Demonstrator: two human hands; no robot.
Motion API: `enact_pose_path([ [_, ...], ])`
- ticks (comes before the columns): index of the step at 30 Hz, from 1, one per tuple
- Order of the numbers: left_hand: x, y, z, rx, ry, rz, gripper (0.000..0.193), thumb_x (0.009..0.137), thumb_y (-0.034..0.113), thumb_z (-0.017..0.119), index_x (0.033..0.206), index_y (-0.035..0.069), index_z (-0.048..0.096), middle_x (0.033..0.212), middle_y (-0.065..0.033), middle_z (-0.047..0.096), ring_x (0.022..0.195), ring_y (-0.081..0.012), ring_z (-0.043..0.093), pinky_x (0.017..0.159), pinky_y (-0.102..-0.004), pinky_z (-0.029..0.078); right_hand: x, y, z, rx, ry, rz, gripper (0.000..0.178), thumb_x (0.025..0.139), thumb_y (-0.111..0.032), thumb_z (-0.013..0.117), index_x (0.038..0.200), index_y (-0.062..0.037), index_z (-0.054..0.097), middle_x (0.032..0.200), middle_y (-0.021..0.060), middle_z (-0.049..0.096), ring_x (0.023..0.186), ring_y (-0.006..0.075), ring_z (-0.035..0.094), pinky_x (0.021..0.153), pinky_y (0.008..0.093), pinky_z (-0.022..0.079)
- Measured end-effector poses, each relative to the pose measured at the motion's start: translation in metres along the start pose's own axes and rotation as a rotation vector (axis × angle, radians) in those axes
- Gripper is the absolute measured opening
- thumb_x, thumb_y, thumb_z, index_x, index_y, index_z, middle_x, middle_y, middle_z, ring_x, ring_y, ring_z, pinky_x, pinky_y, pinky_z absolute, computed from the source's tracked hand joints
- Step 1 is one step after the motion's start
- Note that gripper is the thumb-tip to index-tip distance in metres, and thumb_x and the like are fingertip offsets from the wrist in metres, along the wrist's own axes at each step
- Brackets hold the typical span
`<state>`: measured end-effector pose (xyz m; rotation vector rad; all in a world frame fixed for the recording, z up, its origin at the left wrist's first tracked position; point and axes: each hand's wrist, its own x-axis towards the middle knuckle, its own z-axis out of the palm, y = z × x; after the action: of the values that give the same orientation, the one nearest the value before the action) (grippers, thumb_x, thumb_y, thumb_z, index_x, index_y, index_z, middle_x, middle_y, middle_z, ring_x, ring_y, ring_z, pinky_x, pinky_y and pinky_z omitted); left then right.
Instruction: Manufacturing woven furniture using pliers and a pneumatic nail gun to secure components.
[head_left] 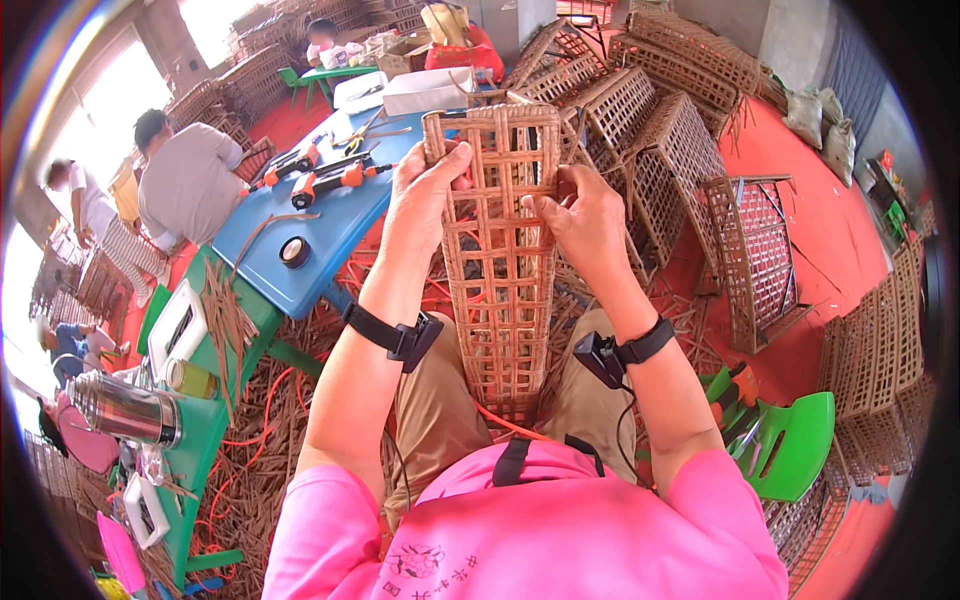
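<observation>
A long brown woven lattice basket (pixel 505 250) stands between my knees, its wide end up and its narrower end low in my lap. My left hand (pixel 428 180) grips the basket's upper left edge, fingers curled around the rim. On the opposite side my right hand (pixel 585 215) pinches the right edge a little below the top, thumb against the weave. Parts of the fingers of both hands are hidden behind the lattice. A black strap with a small device circles each wrist.
At left, a blue table (pixel 300 255) holds orange-and-black power tools (pixel 340 182), a tape roll (pixel 294 252) and a white box (pixel 430 92). A green table (pixel 200 440) bears a steel thermos (pixel 125 408). Woven baskets (pixel 660 150) pile up ahead; a green chair (pixel 795 445) stands right. Strips and red hoses litter the floor.
</observation>
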<state>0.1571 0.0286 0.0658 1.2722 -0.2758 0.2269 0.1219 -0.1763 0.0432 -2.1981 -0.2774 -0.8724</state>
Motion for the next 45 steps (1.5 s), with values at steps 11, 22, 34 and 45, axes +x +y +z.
enact_pose_path([
  [11, 0.027, 0.029, 0.005, 0.034, 0.082, -0.072, 0.015, 0.091, 0.019, 0.075, 0.099, 0.008, 0.070, 0.079, 0.0034, 0.063, 0.070, -0.0080, 0.054, 0.064, -0.0236, 0.048, 0.037, -0.011, 0.005, 0.236, 0.011, 0.114, 0.032, 0.077, -0.015, 0.080, 0.101, 0.0020, 0.067, 0.089, 0.0173, 0.069, 0.080, 0.0316, 0.067, 0.075, 0.0403, 0.052],
  [22, 0.040, 0.004, 0.020, 0.562, 0.099, 0.366, 0.086, 0.070, 0.037, 0.089, 0.127, -0.007, 0.042, 0.115, -0.0228, 0.062, 0.105, -0.0298, 0.064, 0.096, -0.0400, 0.049, 0.051, 0.006, 0.011, 0.261, 0.026, 0.088, 0.029, 0.078, -0.015, 0.077, 0.094, 0.0058, 0.065, 0.082, 0.0187, 0.066, 0.075, 0.0318, 0.064, 0.072, 0.0416, 0.050],
  [34, 0.001, -0.012, -0.002, 0.264, 0.048, 0.214, 0.033, 0.096, 0.024, 0.068, 0.119, 0.001, 0.060, 0.097, -0.0013, 0.066, 0.081, -0.0083, 0.062, 0.069, -0.0250, 0.054, 0.014, -0.008, 0.009, 0.513, 0.092, 0.190, 0.037, 0.080, -0.013, 0.082, 0.109, 0.0040, 0.067, 0.089, 0.0050, 0.061, 0.076, 0.0120, 0.055, 0.069, 0.0292, 0.049],
  [45, -0.009, -0.001, 0.013, 0.664, 0.025, 0.388, 0.038, 0.096, 0.022, 0.066, 0.124, -0.002, 0.057, 0.088, -0.0126, 0.071, 0.071, -0.0171, 0.068, 0.072, -0.0321, 0.054, 0.001, 0.022, -0.002, 0.315, 0.073, 0.053, 0.040, 0.087, -0.020, 0.078, 0.116, 0.0045, 0.065, 0.086, 0.0137, 0.064, 0.072, 0.0197, 0.058, 0.069, 0.0337, 0.050],
])
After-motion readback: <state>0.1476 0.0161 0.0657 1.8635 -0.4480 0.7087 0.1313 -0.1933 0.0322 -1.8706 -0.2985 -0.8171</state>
